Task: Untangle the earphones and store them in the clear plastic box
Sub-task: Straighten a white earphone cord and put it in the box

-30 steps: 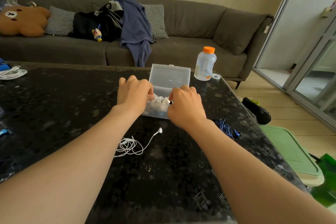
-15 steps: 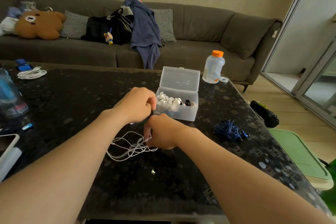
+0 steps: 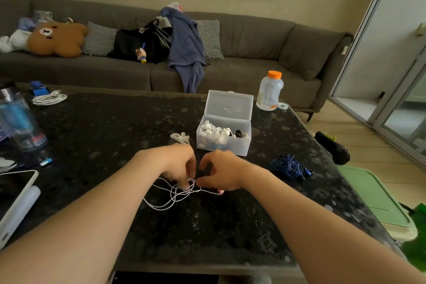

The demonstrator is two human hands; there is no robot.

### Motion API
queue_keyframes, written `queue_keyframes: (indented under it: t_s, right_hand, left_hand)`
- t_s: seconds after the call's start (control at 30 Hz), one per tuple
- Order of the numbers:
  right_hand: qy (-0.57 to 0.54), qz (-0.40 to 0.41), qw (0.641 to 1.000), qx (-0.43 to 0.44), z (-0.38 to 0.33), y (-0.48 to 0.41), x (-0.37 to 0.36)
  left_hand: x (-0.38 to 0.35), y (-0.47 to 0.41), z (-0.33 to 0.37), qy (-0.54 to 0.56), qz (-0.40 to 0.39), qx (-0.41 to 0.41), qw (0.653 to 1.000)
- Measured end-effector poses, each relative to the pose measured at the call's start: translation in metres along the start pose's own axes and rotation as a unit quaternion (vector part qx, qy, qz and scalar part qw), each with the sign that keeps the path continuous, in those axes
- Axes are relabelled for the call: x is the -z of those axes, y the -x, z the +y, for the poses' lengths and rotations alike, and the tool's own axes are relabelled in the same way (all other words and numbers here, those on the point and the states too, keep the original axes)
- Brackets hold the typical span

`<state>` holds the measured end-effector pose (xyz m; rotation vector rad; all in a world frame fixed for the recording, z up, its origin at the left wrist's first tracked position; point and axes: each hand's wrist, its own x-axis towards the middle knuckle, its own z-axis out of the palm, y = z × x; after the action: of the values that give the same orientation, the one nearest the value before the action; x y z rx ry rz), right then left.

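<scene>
Now | white earphones (image 3: 171, 196) tangled on worktop (image 3: 92, 134), near open clear box (image 3: 223, 143) | left hand (image 3: 175, 166) pinches the knot, right hand (image 3: 221, 173) pinches a strand beside it | cord likely light, limp, snag-prone: hold close to the knot.

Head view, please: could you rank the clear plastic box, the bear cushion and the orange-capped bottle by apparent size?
1. clear plastic box, lid open: largest.
2. bear cushion: next, but it lies farther off on the sofa, so true size is unsure.
3. orange-capped bottle: smallest.
</scene>
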<state>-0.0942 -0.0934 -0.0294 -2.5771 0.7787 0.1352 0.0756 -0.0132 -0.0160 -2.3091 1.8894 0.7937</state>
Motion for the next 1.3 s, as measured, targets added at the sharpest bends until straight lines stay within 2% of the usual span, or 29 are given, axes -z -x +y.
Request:
queue_keyframes:
  t_s: [0.1, 0.2, 0.3, 0.37, 0.43, 0.53, 0.63, 0.7, 0.8, 0.9, 0.97, 1.07, 1.1, 1.13, 1.2, 1.27, 1.3]
  right_hand:
    - [0.018, -0.051, 0.998, -0.017, -0.008, 0.001, -0.002]
    - [0.007, -0.057, 0.998, -0.029, -0.013, 0.000, -0.006]
    - [-0.015, -0.061, 0.997, -0.048, -0.012, -0.004, -0.006]
    - [-0.069, -0.055, 0.994, -0.067, -0.010, -0.004, -0.003]
    - [-0.138, -0.023, 0.987, -0.081, -0.008, -0.002, 0.003]
    - [-0.226, 0.074, 0.968, -0.084, 0.000, 0.001, 0.014]
    - [-0.168, 0.227, 0.957, -0.064, 0.006, 0.003, 0.026]
    - [-0.219, 0.264, 0.938, -0.057, 0.004, 0.009, 0.034]
    - [-0.354, 0.271, 0.893, -0.053, -0.003, 0.016, 0.042]
    - [-0.469, 0.294, 0.831, -0.052, -0.005, 0.012, 0.046]
    - [-0.576, 0.290, 0.763, -0.048, -0.010, 0.015, 0.049]
    - [-0.724, 0.278, 0.627, -0.072, -0.025, 0.020, 0.054]
    - [-0.733, 0.274, 0.615, -0.098, -0.029, 0.020, 0.054]
    - [-0.721, 0.274, 0.625, -0.126, -0.031, 0.019, 0.053]
    - [-0.671, 0.279, 0.672, -0.143, -0.033, 0.018, 0.051]
    - [-0.589, 0.267, 0.754, -0.114, -0.031, 0.022, 0.054]
    - [-0.525, 0.252, 0.808, -0.088, -0.028, 0.026, 0.056]
  left_hand:
    - [0.000, 0.003, 0.003, 0.001, -0.007, 0.018, 1.000]
    - [0.002, 0.004, 0.002, 0.023, -0.007, 0.015, 1.000]
    - [0.008, 0.008, 0.002, 0.128, 0.025, -0.029, 0.991]
    - [0.013, 0.010, 0.003, 0.228, 0.076, -0.058, 0.969]
    - [0.017, 0.010, 0.002, 0.285, 0.142, -0.073, 0.945]
    - [0.020, 0.011, 0.005, 0.268, 0.205, -0.061, 0.939]
    - [0.021, 0.012, 0.010, 0.201, 0.223, -0.049, 0.952]
    - [0.024, 0.014, 0.015, 0.173, 0.245, -0.044, 0.953]
    - [0.028, 0.015, 0.019, 0.181, 0.310, -0.033, 0.933]
    - [0.030, 0.015, 0.020, 0.280, 0.371, 0.010, 0.885]
    - [0.029, 0.017, 0.020, 0.320, 0.375, 0.036, 0.869]
    - [0.028, 0.018, 0.026, 0.273, 0.403, 0.069, 0.871]
    - [0.029, 0.018, 0.031, 0.306, 0.409, 0.069, 0.857]
    - [0.031, 0.020, 0.037, 0.385, 0.401, 0.066, 0.829]
    - [0.038, 0.021, 0.045, 0.590, 0.332, 0.079, 0.731]
    - [0.043, 0.022, 0.046, 0.724, 0.267, 0.096, 0.629]
    - [0.045, 0.020, 0.042, 0.748, 0.261, 0.104, 0.602]
